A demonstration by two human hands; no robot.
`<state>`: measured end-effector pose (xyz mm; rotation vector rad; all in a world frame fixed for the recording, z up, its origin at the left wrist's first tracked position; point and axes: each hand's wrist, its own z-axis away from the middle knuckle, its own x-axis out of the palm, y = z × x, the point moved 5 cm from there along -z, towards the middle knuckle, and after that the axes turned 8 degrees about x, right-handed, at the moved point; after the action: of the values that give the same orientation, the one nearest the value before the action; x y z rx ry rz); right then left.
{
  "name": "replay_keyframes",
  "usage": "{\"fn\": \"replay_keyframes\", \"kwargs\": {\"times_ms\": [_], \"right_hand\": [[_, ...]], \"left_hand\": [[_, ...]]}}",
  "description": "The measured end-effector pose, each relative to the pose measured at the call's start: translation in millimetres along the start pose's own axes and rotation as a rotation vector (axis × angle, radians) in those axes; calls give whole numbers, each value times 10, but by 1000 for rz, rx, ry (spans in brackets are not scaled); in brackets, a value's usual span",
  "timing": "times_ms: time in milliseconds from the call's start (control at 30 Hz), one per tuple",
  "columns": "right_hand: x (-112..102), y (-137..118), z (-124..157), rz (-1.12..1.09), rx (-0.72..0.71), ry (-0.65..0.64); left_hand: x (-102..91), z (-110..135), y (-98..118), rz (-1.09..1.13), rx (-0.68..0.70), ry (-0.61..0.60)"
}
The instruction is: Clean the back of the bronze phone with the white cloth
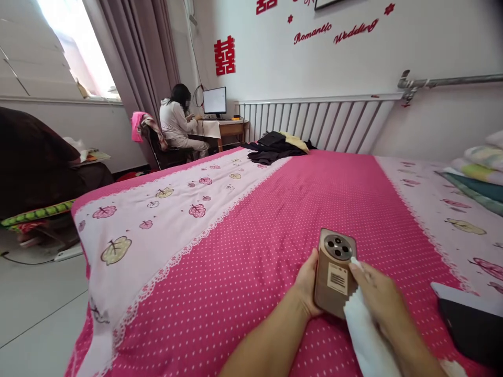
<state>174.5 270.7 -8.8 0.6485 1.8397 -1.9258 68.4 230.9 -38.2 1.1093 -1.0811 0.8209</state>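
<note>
A gold-brown smartphone (324, 285) is held tilted over the pink bed, its back with a round camera block and a pale label facing me. My left hand (307, 285) grips it along the left edge, with most fingers hidden behind it. In my right hand (379, 293) a white cloth or tissue (361, 330) is pinched. One tip of it touches the phone's right edge beside the camera block, and the rest hangs down below the hand.
Dark folded clothes (271, 146) lie at the bed's far end, near the white headboard (314, 123). A black flat item (471, 319) rests at the right, below folded bedding (479, 167). A person (176, 120) sits at a desk (231, 128) with a monitor (214, 100).
</note>
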Motion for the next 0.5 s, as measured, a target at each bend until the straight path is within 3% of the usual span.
{"fn": "replay_keyframes", "kwargs": {"times_ms": [133,500], "right_hand": [[125,3,-31,289,-110,-11],[118,-196,131,487,-307,-35]], "left_hand": [[-79,-11,-9,33,20,113],[100,189,-23,60,73,170]]}}
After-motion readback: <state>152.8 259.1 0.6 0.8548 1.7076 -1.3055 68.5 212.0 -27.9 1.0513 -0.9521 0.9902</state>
